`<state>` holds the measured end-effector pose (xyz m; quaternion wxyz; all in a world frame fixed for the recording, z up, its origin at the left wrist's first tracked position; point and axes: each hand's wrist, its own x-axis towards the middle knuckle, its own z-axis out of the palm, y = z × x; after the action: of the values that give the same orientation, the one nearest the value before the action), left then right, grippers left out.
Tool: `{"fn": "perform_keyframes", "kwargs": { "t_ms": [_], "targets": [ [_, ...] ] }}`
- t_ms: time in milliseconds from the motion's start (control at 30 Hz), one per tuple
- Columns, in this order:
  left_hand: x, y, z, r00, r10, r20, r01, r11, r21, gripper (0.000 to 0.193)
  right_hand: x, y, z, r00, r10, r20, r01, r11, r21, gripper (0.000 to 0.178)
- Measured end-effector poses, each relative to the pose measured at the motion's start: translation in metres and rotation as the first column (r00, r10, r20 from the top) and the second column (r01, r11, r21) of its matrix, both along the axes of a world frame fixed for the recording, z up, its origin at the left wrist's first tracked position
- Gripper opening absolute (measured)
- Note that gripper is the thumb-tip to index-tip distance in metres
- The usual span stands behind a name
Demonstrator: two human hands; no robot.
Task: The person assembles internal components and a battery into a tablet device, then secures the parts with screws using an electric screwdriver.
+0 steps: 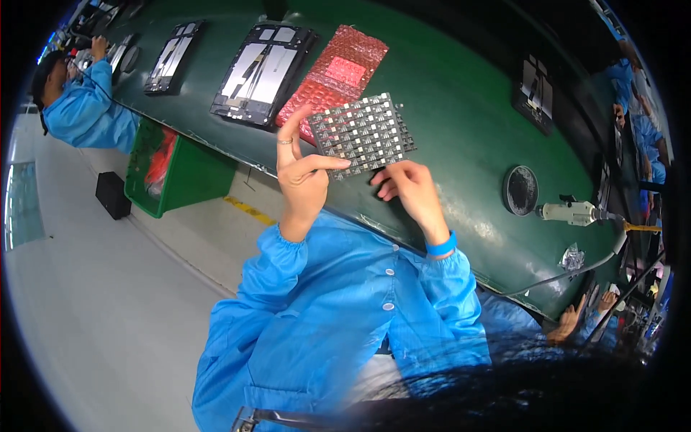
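Observation:
My left hand (306,180) grips a dark rectangular circuit board panel (360,133) covered with rows of small pale parts. Its thumb lies across the near face and the index finger stands up along the left edge. Behind the panel's right edge, part of a second dark panel (409,133) shows; I cannot tell whether it is held or lying on the bench. Just below the panel's lower right corner is my right hand (410,189), fingers curled in a loose pinch. Whatever is between those fingertips, if anything, cannot be made out.
On the green bench (446,86) lie red bubble wrap (345,65), a device chassis (263,72) and another chassis (173,57). To the right are a round dark dish (520,190), a pale power screwdriver (568,212) and its cable. A green bin (194,176) stands left; co-workers sit at both sides.

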<state>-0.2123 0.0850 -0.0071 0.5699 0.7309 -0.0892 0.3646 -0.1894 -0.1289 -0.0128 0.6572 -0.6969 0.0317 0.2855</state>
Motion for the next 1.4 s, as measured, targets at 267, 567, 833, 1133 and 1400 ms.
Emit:
{"fn": "perform_keyframes", "kwargs": {
  "t_ms": [267,567,833,1133,1400],
  "targets": [
    [-0.009,-0.012,-0.017,0.994,-0.015,-0.106,-0.002,0.987,-0.160,0.030,0.008,-0.017,0.005,0.985,-0.121,-0.121,0.135,0.984,0.117,0.047],
    [-0.004,-0.055,0.000,0.897,-0.241,-0.371,0.086,0.918,-0.388,0.021,-0.024,-0.042,0.027,0.876,-0.466,0.124,0.390,0.837,0.385,0.028],
    [0.012,-0.109,-0.013,0.711,-0.603,-0.362,0.195,0.663,-0.723,0.035,-0.041,-0.093,0.010,0.888,-0.414,0.200,0.391,0.909,0.142,0.043],
    [0.044,-0.141,-0.021,0.674,-0.463,-0.575,0.515,0.853,-0.082,0.049,0.024,-0.152,0.035,0.895,0.163,0.414,0.132,0.791,-0.598,0.027],
    [0.084,-0.120,-0.054,0.932,-0.164,-0.324,0.281,0.891,0.356,0.029,0.065,-0.171,0.009,0.995,0.064,0.076,-0.036,0.945,-0.326,0.026]
  ]
}}
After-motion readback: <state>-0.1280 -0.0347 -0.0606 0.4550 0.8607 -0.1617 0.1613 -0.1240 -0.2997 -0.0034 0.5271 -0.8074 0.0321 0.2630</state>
